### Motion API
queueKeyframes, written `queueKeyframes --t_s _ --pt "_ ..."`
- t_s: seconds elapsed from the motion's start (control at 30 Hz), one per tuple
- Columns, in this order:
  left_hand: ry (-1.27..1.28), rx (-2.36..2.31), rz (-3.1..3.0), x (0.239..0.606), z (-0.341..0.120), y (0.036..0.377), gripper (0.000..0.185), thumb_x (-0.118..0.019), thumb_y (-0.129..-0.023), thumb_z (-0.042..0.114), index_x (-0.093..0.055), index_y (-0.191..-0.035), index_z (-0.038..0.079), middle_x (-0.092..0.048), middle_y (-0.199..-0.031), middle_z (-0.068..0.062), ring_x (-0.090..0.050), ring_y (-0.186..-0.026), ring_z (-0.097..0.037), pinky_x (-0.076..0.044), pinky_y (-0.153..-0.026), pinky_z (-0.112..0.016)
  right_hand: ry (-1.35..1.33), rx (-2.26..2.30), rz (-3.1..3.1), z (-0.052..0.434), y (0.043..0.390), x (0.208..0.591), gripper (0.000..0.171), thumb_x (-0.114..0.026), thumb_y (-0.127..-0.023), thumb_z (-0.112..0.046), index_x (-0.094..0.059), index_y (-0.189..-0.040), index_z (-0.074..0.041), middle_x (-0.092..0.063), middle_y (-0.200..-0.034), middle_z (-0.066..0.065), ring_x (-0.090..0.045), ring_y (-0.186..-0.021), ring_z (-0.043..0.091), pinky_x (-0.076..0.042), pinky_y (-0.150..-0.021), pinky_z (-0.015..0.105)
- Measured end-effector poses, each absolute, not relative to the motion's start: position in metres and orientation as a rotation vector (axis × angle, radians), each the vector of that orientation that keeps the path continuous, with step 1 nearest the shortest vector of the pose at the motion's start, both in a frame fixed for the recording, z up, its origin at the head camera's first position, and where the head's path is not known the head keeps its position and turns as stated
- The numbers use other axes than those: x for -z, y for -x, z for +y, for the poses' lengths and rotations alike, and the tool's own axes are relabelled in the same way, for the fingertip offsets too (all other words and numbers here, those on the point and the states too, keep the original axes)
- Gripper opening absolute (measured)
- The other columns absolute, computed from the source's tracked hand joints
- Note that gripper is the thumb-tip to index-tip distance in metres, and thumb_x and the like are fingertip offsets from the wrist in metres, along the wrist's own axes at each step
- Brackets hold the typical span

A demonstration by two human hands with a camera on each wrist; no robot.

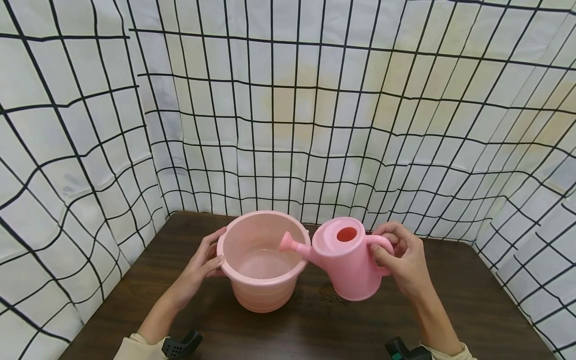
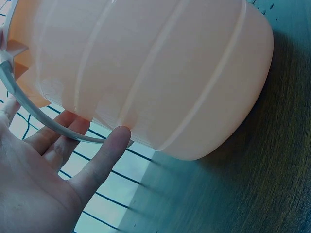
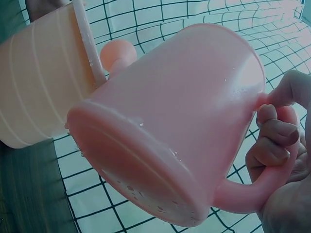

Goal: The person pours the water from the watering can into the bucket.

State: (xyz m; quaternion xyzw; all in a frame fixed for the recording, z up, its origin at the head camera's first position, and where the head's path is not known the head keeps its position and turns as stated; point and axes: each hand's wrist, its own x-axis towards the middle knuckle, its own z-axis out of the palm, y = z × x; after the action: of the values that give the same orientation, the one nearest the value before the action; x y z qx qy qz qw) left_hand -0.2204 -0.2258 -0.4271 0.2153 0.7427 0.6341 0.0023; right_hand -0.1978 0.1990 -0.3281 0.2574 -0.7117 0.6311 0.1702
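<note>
A light pink plastic bucket [image 1: 265,295] stands upright on the table, with what looks like shallow water at its bottom. At its left side my left hand [image 1: 204,262] holds it by the rim, thumb against the outer wall; the pale carrying handle [image 2: 56,127] hangs across that hand in the left wrist view. My right hand [image 1: 402,255] grips the looped handle of a pink watering can [image 1: 355,270], its fingers curled through the loop. Raised off the table, the can shows its wet underside [image 3: 131,179] in the right wrist view. Its spout head [image 1: 288,242] overlaps the bucket's opening.
The dark wooden table [image 1: 216,335] has a small wet patch [image 1: 332,292] below the can. White sheeting with a black grid [image 1: 292,125] walls in the back and both sides. Both wrists carry black straps or devices [image 1: 180,345].
</note>
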Motion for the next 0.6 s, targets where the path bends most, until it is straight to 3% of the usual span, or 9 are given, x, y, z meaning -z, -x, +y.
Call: queueKeyframes --t_s 0.2,0.6 --pt "-0.673 -1.99 2.329 0.4271 -0.2261 0.2202 0.058 -0.04 -0.1 0.016 -0.017 -0.153 0.022 -0.029 -0.154 -0.02 -0.053 -0.123 -0.011 -0.055 -0.087 -0.032 -0.69 -1.781 -1.988 0.1973 0.1983 0.3297 0.023 -0.063 -0.079 0.013 -0.056 -0.1 0.004 -0.066 -0.079 0.001 -0.059 -0.063 0.013 -0.056 -0.054 0.028" --pt "-0.683 -1.986 2.327 0.4273 -0.2267 0.2207 0.058 -0.038 -0.1 0.016 -0.017 -0.153 0.023 -0.031 -0.152 -0.021 -0.054 -0.122 -0.014 -0.055 -0.087 -0.033 -0.641 -1.752 -2.007 0.1963 0.1984 0.3285 0.022 -0.062 -0.079 0.012 -0.057 -0.099 0.004 -0.064 -0.077 0.0 -0.058 -0.064 0.013 -0.056 -0.053 0.028"
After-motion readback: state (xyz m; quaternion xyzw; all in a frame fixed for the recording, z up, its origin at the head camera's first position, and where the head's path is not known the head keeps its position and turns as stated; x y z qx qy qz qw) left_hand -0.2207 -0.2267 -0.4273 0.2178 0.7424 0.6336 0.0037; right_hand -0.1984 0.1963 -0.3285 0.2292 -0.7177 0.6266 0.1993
